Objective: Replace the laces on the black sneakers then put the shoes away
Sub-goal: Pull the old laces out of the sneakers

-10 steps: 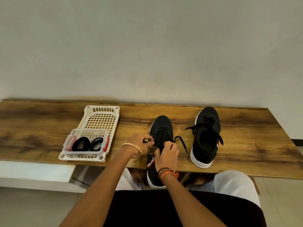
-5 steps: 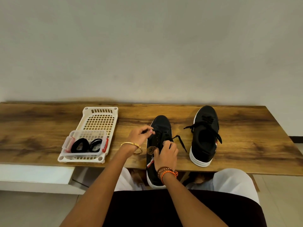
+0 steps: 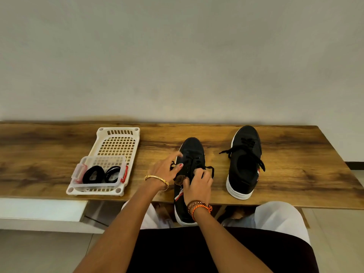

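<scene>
White slotted tray (image 3: 118, 142) near wooden bench's (image 3: 295, 154) front edge, left part; small clear box (image 3: 78, 171) sits in its front end.

Matt cloth sneaker (image 3: 192, 152), wood-grain bench (image 3: 295, 164)

I see the basket (image 3: 118, 142) left on the table (image 3: 295, 164), a tub (image 3: 99, 175) in it, two sneakers (image 3: 192, 154) (image 3: 245, 164) side by side to its right.
</scene>
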